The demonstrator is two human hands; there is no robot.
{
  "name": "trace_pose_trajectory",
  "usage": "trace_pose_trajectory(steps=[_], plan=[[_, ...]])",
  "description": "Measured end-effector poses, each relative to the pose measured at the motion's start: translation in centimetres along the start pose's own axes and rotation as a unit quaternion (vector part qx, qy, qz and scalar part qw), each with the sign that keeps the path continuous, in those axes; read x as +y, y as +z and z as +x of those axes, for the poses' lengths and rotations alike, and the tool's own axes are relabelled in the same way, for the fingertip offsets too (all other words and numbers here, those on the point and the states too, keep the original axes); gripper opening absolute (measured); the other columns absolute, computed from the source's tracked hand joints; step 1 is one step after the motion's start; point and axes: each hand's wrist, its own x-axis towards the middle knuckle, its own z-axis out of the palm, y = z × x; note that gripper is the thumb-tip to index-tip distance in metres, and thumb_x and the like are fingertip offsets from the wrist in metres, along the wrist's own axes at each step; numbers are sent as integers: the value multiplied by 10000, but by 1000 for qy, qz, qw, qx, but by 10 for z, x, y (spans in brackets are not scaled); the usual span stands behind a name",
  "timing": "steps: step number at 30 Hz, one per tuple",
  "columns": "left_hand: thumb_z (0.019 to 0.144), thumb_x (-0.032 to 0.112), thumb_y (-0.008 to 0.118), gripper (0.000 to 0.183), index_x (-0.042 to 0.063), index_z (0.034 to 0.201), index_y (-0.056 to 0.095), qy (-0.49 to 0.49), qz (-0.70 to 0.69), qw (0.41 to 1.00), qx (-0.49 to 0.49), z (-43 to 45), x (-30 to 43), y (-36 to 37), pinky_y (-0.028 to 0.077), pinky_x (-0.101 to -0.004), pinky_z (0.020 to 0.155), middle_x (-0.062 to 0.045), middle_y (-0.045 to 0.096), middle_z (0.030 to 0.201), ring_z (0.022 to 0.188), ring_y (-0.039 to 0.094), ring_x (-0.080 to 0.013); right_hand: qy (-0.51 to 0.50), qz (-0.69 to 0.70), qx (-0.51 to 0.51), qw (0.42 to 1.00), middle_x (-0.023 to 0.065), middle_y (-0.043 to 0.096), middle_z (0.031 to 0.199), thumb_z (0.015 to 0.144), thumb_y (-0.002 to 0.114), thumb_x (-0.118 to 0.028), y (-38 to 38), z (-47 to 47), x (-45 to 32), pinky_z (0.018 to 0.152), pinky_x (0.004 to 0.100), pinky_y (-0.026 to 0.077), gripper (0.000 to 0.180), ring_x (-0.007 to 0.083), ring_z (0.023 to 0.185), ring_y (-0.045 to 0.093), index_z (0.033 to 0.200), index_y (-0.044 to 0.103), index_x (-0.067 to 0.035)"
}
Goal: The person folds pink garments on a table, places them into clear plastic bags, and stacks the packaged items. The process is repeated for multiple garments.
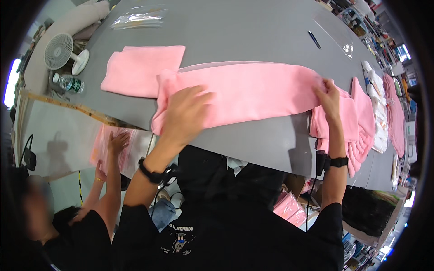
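A long folded pink cloth (251, 91) stretches across the grey table (237, 30) before me. My left hand (188, 113), blurred, is over its left part with fingers apart; whether it touches the fabric is unclear. At the cloth's right end, my right hand (328, 98) pinches the edge between thumb and fingers. Another folded pink cloth (142, 71) lies flat at the upper left, its right part beneath the long one. Close to my right forearm rests a heap of pink cloths (352, 118), partly folded and partly crumpled.
A co-worker's hands (117, 142) press a pink packet (101, 145) on the lower table at left. A white fan (59, 50) and a plastic bottle (69, 83) stand nearby. Clear plastic bags (139, 18) and a pen (314, 39) lie farther back. Wrapped pink packs (290, 208) sit below the table.
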Motion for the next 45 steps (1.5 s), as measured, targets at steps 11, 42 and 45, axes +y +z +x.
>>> trace_pose_trajectory(steps=[11,42,45], plan=[[946,236,671,438,145,1373,639,-122,-213,963,-113,30,42,74,461,-513,1062,-214,587,1415,1304,562,-391,-268,143,-87,949,33,750,1066,929,746,-52,50,-37,-199,784,276,556,334,95,891,668,1259,708,-25],[941,239,700,327,143,1251,741,-135,159,978,-28,-12,-125,-60,478,-452,978,-124,649,1270,1094,609,-335,-411,-64,-179,891,77,703,1008,759,744,-21,176,-120,-89,865,414,524,374,292,980,666,1125,709,-87],[955,184,670,318,129,1264,723,-117,179,977,-21,2,-120,-47,470,-455,990,-130,640,1273,1100,607,-332,-434,-163,-178,868,32,693,974,702,714,19,113,-88,-63,831,400,491,313,258,933,651,995,749,-84]])
